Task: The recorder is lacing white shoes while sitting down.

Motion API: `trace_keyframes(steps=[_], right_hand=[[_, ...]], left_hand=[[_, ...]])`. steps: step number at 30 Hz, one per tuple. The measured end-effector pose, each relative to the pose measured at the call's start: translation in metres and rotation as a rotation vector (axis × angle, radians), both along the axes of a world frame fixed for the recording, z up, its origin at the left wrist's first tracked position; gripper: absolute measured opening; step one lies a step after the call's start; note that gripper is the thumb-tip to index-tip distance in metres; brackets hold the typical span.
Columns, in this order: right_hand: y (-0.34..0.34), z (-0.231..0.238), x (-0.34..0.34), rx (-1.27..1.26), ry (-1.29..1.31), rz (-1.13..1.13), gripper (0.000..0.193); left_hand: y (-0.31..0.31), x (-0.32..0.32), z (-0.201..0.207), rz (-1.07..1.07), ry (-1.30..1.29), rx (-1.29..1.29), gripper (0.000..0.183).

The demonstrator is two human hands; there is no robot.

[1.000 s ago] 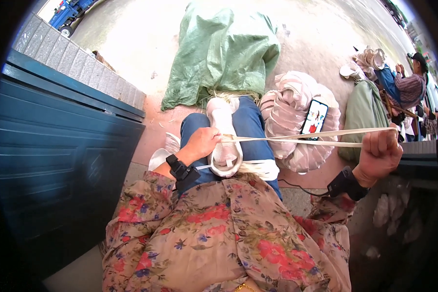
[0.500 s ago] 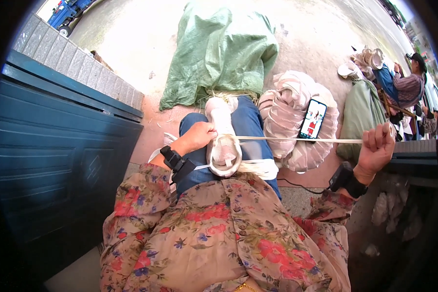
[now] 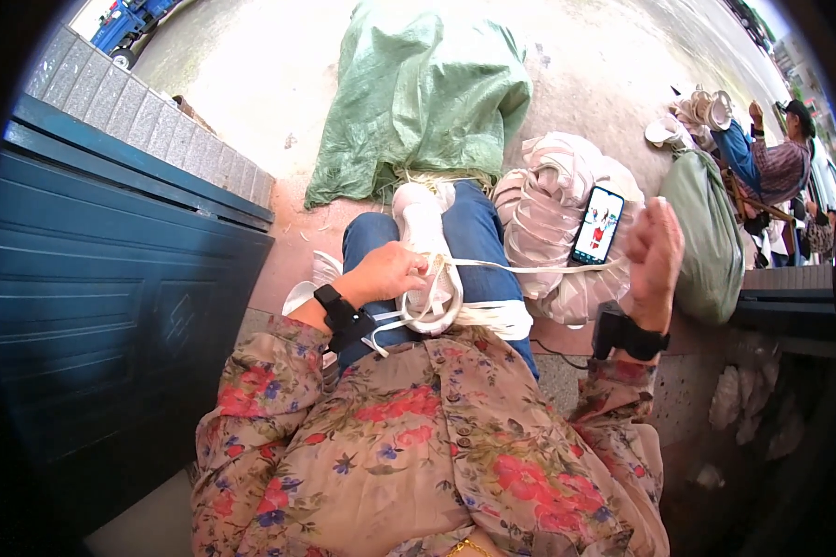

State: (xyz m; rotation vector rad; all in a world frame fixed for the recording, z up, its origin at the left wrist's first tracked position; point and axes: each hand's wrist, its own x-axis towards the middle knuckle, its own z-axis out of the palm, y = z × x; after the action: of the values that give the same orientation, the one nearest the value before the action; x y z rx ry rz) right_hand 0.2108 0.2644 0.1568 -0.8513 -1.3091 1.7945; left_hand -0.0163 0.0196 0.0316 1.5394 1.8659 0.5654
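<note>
A pale sneaker [image 3: 416,206] lies across my jeans-clad lap, toe pointing away and opening toward me. My left hand [image 3: 392,273] is closed, its fingertips over the lacing area; what they pinch is hidden. From the shoe a white shoelace [image 3: 539,270] runs rightward to my right hand [image 3: 656,255], which is raised and closed on it. The lace sags slightly. A loose lace end [image 3: 373,344] hangs beside the shoe's heel, near my left wrist. On my right thigh rests a bundle of white laces [image 3: 497,320].
Beside my right knee is a heap of pale shoe parts [image 3: 553,186] with a lit phone [image 3: 597,226] on it. A green sack [image 3: 418,102] lies ahead, another sack [image 3: 701,227] at right. Blue door [image 3: 130,306] at left. A seated person [image 3: 780,167] works at far right.
My right hand has come inward to the left, and the taut lace has slackened. My left hand has moved nearer the shoe's opening. A loose lace end now shows near the heel.
</note>
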Motion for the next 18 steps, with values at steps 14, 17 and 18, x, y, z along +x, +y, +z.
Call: trace_keyframes(steps=[14, 17, 18], right_hand=[[-0.097, -0.141, -0.071, 0.633, -0.727, 0.648, 0.032], [-0.098, -0.142, -0.069, 0.576, -0.749, 0.78, 0.029], [-0.1, -0.138, -0.068, 0.575, -0.751, 0.775, 0.029]], left_hand=[[-0.032, -0.075, 0.097, 0.665, -0.592, 0.283, 0.019], [-0.045, -0.075, 0.062, 0.545, -0.346, 0.118, 0.019], [-0.048, -0.071, 0.042, 0.41, -0.287, -0.022, 0.022]])
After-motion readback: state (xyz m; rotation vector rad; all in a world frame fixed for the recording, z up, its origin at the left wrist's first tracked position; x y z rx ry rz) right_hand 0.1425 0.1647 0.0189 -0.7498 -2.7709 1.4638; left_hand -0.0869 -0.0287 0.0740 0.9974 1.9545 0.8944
